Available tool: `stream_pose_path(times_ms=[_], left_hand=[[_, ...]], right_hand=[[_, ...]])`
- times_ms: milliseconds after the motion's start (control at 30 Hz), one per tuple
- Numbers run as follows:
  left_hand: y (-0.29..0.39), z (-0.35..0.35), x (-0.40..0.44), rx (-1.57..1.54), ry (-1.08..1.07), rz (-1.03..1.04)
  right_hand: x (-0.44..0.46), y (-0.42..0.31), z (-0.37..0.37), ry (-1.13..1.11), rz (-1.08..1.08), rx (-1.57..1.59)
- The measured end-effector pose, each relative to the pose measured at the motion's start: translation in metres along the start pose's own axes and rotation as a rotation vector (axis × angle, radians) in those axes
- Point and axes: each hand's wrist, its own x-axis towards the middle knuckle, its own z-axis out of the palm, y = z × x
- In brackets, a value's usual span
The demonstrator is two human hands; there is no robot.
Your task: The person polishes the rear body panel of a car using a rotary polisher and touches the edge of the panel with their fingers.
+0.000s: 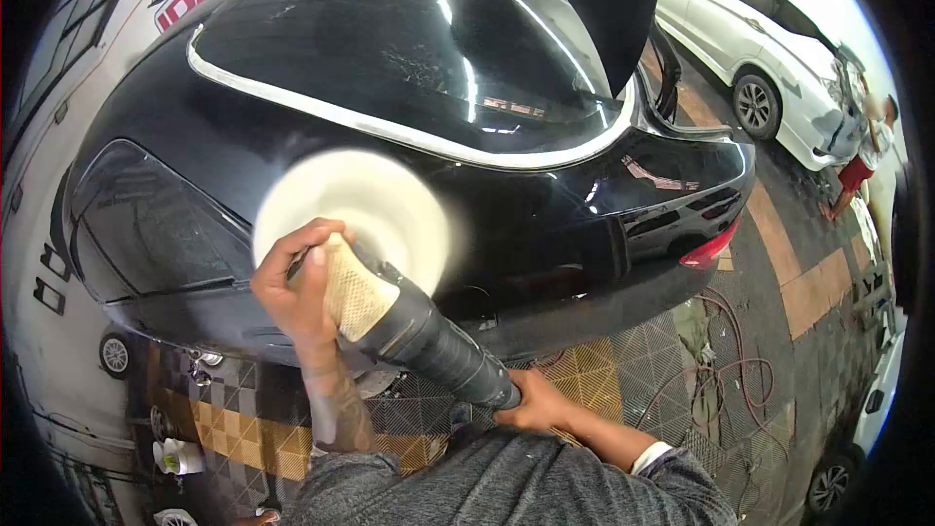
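A black polishing machine [438,346] slants across the front of my body, its round cream pad [404,200] blurred at the rim against the dark car [526,234]. My left hand [300,282] is closed on the head end of the polisher, over a pale mesh-like cover [358,292]. At the far end of the body, my right hand [534,399] wraps round the rear handle. White masking tape [370,127] edges the car's rear window [409,49]. The pad hides part of the panel beneath it.
A white car [721,19] stands at the upper right, with a person in red shorts [857,175] beside it. A reddish hose [735,360] lies looped on the tiled floor. A white bucket [180,456] stands at the lower left. The car's raised lid [604,0] juts up at the top.
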Motion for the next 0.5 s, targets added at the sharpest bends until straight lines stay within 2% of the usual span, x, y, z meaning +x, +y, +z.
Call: stream_pose_path(times_ms=[100, 233, 300, 333, 400, 433, 500], left_hand=[[-0.006, 0.005, -0.016, -0.080, 0.029, -0.041], [-0.022, 0.059, -0.044, -0.033, -0.101, -0.033], [-0.020, 0.098, -0.050, -0.091, -0.219, -0.056], [-0.015, 0.121, -0.052, -0.110, -0.246, -0.106], [-0.020, 0.163, -0.054, -0.172, -0.325, -0.069], [-0.018, 0.179, -0.055, -0.167, -0.377, -0.083], [-0.017, 0.200, -0.057, -0.234, -0.423, -0.115]], right_hand=[[-0.018, 0.015, -0.002, 0.020, 0.010, -0.007], [-0.067, 0.056, -0.017, 0.042, 0.137, -0.035], [-0.096, 0.074, -0.023, 0.208, 0.121, 0.062], [-0.110, 0.081, -0.027, 0.193, 0.114, 0.056], [-0.133, 0.089, -0.034, 0.304, 0.289, 0.157], [-0.140, 0.092, -0.035, 0.294, 0.280, 0.149], [-0.150, 0.101, -0.034, 0.415, 0.268, 0.323]])
